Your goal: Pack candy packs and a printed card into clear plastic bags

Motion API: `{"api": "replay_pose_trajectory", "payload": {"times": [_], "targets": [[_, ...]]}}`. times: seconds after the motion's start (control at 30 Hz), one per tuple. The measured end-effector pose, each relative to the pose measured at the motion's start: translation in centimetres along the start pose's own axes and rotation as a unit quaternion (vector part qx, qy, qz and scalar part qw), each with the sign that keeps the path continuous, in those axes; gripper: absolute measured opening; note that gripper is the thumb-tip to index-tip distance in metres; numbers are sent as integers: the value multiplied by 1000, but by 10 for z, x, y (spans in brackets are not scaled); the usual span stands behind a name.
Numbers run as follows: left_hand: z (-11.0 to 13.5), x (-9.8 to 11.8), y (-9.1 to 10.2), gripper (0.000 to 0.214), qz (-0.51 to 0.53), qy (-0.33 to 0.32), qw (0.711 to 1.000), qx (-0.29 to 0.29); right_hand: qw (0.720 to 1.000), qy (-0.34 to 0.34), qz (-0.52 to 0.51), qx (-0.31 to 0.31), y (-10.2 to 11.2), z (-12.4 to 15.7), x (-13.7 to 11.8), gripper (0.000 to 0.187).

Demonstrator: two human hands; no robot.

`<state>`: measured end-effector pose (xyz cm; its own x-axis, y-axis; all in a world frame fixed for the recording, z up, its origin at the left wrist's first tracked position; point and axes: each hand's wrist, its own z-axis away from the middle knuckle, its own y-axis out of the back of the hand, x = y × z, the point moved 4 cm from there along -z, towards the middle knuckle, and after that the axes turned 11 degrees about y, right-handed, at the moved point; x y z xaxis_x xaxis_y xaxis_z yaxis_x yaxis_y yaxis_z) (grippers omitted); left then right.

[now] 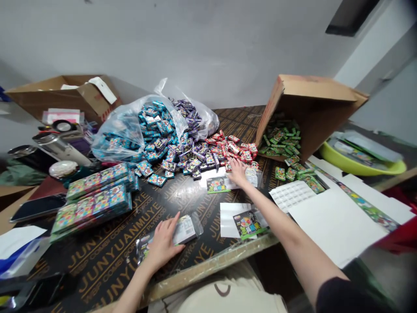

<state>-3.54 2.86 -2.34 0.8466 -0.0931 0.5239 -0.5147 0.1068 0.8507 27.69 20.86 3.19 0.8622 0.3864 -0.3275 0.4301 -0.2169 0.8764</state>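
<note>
Your left hand (163, 241), grip wide, rests on a packet (186, 229). Right hand (237, 172) at red boxes (246, 153); can't tell its grip.

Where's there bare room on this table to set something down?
The tabletop is bare between the stacked packs and the left hand, and at the back between the bag of purple boxes and the tilted carton. It's crowded mid-table with small boxes, and at right with white sheets.

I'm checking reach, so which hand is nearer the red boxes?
Right. The right hand is at the near edge of the red boxes; the left hand is farther off, down and left, on a packet.
</note>
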Motion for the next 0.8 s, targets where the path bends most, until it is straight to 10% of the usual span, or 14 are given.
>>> {"api": "replay_pose_trajectory", "payload": {"times": [0.1, 0.2, 0.33, 0.4, 0.6, 0.7, 0.8], "targets": [[-4, 0, 2, 83, 38, 26, 999, 12, 1000, 9, -13, -26, 10, -13, 19, 57], [-12, 16, 10, 71, 212, 103, 971, 42, 970, 14, -240, -36, 1, 5, -20, 60], [-23, 53, 7, 47, 537, 196, 819, -46, 710, -79, -675, -181, -31, 69, -114, 49], [-25, 66, 4, 41, 614, 214, 755, -83, 656, -103, -716, -214, -37, 96, -143, 42], [-15, 60, 4, 31, 607, 263, 750, -35, 892, 142, -425, -65, -2, 103, -154, 90], [-11, 55, 4, 33, 583, 251, 771, -40, 913, 275, -288, -87, 2, 103, -162, 82], [-5, 39, 13, 52, 425, 194, 884, 5, 922, 287, -248, -71, -8, 101, -152, 74]]}}
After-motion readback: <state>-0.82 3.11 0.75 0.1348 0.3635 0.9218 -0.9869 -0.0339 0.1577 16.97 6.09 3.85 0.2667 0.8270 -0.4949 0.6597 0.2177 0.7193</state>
